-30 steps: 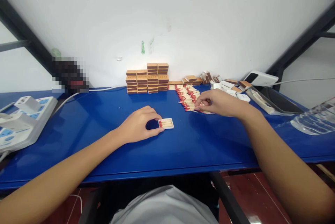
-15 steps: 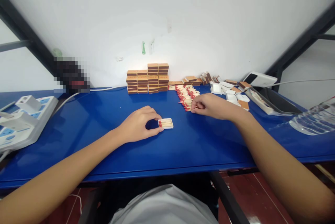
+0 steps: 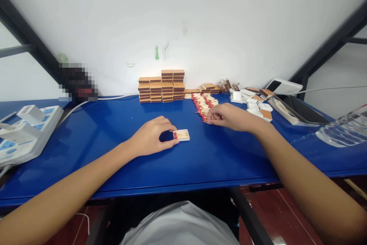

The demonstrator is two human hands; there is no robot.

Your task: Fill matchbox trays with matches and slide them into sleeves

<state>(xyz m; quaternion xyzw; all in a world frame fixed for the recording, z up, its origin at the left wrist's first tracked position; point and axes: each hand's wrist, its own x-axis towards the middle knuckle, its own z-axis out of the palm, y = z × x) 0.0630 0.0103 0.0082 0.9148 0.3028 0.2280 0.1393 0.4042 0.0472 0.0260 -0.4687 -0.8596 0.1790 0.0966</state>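
Observation:
A small white matchbox tray (image 3: 187, 139) rests on the blue table, partly filled with red-tipped matches (image 3: 181, 134). My left hand (image 3: 153, 137) grips the tray's left end between thumb and fingers. Farther right, my right hand (image 3: 225, 115) is at the near edge of a long pile of red-headed matches (image 3: 203, 104), thumb and fingertips pinched together. What the pinch holds is too small and too hidden to make out. Behind the tray, stacked matchboxes (image 3: 162, 88) stand in columns against the wall.
White empty trays (image 3: 248, 96) and loose matchbox sleeves (image 3: 225, 85) lie at the back right, near a white device (image 3: 283, 86) and a dark phone-like slab (image 3: 304, 110). A clear plastic container (image 3: 344, 128) is far right. A power strip (image 3: 43, 130) sits left.
My right hand has shifted slightly left along the near edge of the match pile. My left hand and the tray have stayed in place.

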